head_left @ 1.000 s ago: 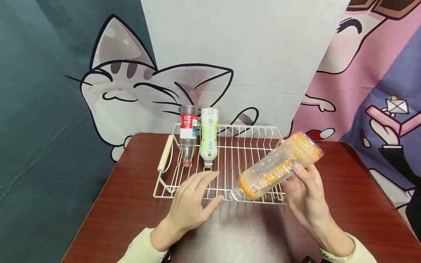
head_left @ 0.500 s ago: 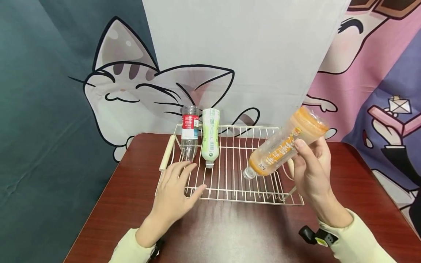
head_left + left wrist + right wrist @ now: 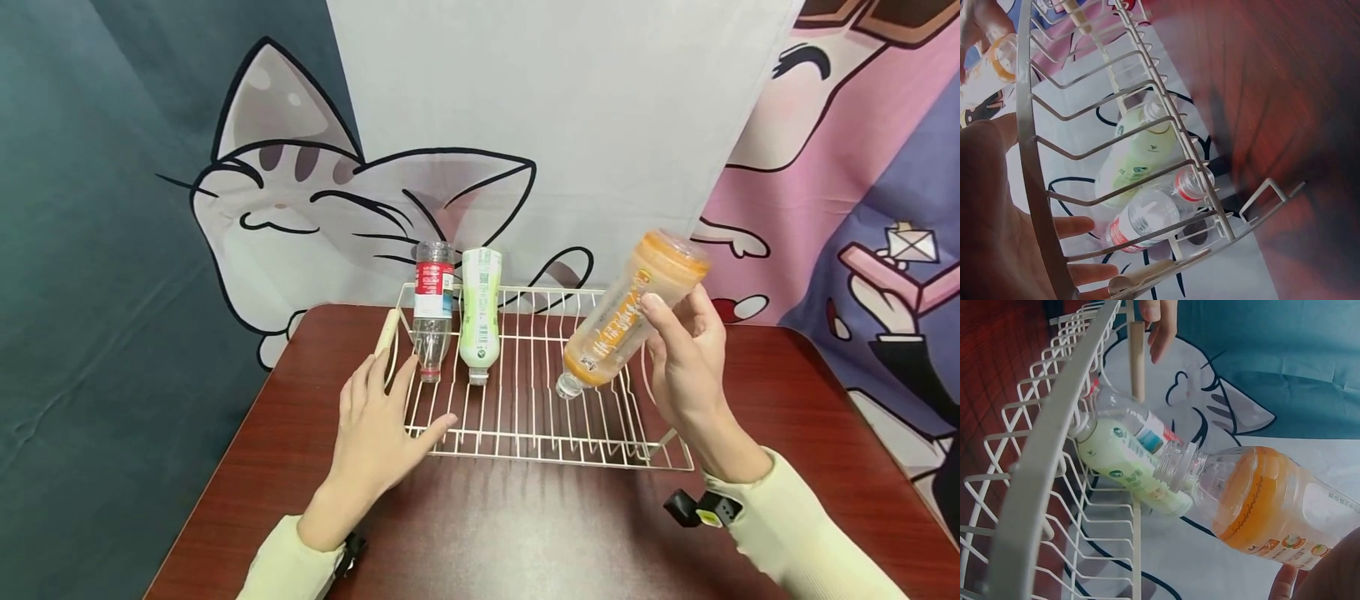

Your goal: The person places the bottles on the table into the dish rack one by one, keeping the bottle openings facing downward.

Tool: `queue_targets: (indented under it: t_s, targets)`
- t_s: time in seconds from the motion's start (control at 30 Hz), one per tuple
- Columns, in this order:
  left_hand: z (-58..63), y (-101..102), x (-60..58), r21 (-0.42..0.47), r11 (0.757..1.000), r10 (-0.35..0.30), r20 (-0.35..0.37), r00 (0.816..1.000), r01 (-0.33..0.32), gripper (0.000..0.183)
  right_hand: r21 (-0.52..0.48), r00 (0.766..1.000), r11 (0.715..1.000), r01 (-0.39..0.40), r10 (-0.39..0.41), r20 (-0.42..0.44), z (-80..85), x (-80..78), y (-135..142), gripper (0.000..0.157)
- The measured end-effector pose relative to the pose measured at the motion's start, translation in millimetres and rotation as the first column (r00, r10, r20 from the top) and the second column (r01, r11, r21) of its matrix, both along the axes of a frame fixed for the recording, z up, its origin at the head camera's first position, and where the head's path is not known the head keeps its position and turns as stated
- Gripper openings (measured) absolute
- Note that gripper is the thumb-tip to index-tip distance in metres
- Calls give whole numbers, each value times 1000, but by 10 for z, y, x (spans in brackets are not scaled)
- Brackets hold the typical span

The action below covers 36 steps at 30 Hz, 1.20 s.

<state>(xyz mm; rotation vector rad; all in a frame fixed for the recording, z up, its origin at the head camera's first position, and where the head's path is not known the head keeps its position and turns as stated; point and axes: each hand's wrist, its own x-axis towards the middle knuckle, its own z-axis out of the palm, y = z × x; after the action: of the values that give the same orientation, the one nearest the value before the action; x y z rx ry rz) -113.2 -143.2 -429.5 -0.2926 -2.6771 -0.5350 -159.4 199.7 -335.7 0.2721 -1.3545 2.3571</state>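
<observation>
My right hand [image 3: 686, 358] grips an empty clear bottle with an orange label [image 3: 611, 325], thumb on the near side. The bottle is tilted neck-down, its mouth pointing down and left over the right half of a cream wire rack [image 3: 551, 435]. Beside the rack's left handle, my left hand [image 3: 371, 425] has its fingers spread and holds nothing; its fingertips overlap the handle in the head view. Two bottles lean neck-down in the rack's left part: a clear bottle with a red and white label [image 3: 432, 292], and a green-labelled bottle [image 3: 480, 308] just right of it.
The rack stands toward the back of a dark red wooden table [image 3: 495, 533]. A cloth backdrop with a cartoon cat [image 3: 277, 217] hangs right behind it. Wooden grips, such as the left handle [image 3: 387, 332], sit at the rack's ends.
My right hand has carried the orange-labelled bottle up and away from the rack's front edge, and turned it steeper. My left hand has moved left, from the front middle to the left handle.
</observation>
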Motion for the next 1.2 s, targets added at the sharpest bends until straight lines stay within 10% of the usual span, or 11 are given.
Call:
queue_targets:
  t_s: [0.5,1.2]
  targets:
    - [-43,-19,1,-59,998,28,24,999,-27,104,168,993,984,58,-73,88,48,-366,-140,36]
    - [-6,12,11,-153,987,53,86,995,-40,117,475,967,879,-27,-98,235,-108,-892,-490,48]
